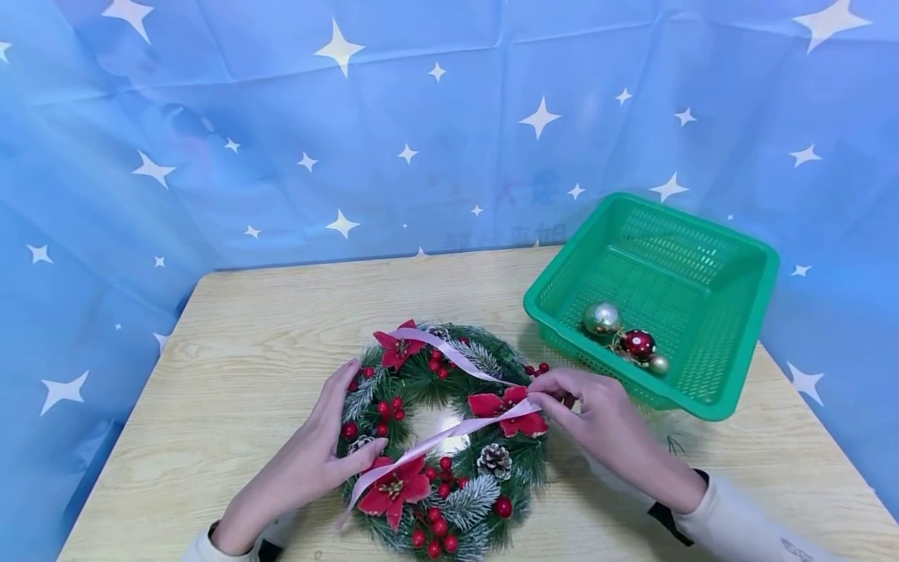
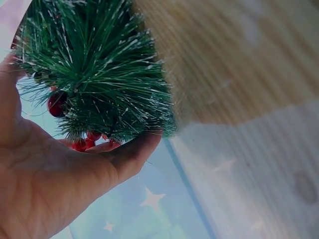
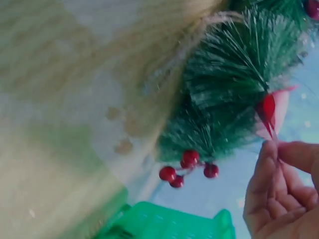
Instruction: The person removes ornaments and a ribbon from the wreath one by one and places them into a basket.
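Note:
A green Christmas wreath (image 1: 472, 503) lies on the table, trimmed with red poinsettias (image 1: 395, 488), red berries and pinecones (image 1: 495, 461). My left hand (image 1: 318, 453) grips its left side, thumb over the top and fingers around the outer edge. At the wreath's right side, my right hand (image 1: 600, 414) pinches a pale pink ribbon (image 1: 449, 434) between thumb and fingertips. One ribbon length crosses the wreath toward the lower left poinsettia; another runs to the upper left one. In the right wrist view, the pinched ribbon (image 3: 273, 130) is beside a red petal.
A green plastic basket (image 1: 768, 332) stands at the back right, close to my right hand. Inside are a silver ball ornament (image 1: 602, 318), a red dotted one (image 1: 637, 343) and a small pale one (image 1: 659, 364). A blue starry cloth (image 1: 449, 140) hangs behind the wooden table (image 1: 232, 375).

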Motion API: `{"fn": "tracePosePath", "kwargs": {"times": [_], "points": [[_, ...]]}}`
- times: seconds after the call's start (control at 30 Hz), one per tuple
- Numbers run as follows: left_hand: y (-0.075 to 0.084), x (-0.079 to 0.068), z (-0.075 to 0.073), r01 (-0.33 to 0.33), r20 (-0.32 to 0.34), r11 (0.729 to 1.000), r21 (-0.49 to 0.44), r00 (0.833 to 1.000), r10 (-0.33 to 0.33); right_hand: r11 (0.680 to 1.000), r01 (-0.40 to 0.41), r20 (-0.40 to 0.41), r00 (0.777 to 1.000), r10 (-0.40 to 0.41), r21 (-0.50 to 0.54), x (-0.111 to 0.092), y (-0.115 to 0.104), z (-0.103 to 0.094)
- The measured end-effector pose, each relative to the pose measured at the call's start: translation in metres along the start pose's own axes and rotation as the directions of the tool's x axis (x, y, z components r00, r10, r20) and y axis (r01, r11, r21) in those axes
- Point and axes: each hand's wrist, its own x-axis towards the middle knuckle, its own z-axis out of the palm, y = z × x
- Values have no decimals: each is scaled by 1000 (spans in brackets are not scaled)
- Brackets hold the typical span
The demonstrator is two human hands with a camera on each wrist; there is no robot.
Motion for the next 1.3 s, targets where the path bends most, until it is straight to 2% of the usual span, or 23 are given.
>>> {"fn": "tracePosePath", "kwargs": {"times": [0.17, 0.43, 0.67, 0.77, 1.0, 1.13, 1.3], "points": [[0, 1, 0, -5, 1, 1000, 1, 1000, 5, 999, 28, -24, 999, -29, -45, 5, -2, -16], [0, 1, 0, -5, 5, 1000, -9, 1000, 5, 991, 111, -102, 988, -119, -81, 19, 1, -49], [0, 1, 0, -8, 0, 1000, -4, 1000, 8, 996, 47, -136, 989, -56, -75, 30, 9, -79], [0, 0, 0, -5, 0, 1000, -6, 1000, 5, 996, 28, -140, 989, -40, -84, 32, 12, -85], [0, 1, -1, -4, 10, 1000, -9, 1000, 5, 992, 41, -173, 983, -61, -117, 37, 13, -97], [0, 1, -1, -2, 11, 1000, -14, 1000, 2, 990, 15, -195, 980, -42, -137, 42, 18, -104], [0, 1, 0, -11, 3, 1000, -8, 1000, 11, 983, -46, -242, 970, 1, -178, 46, 34, -116]]}}
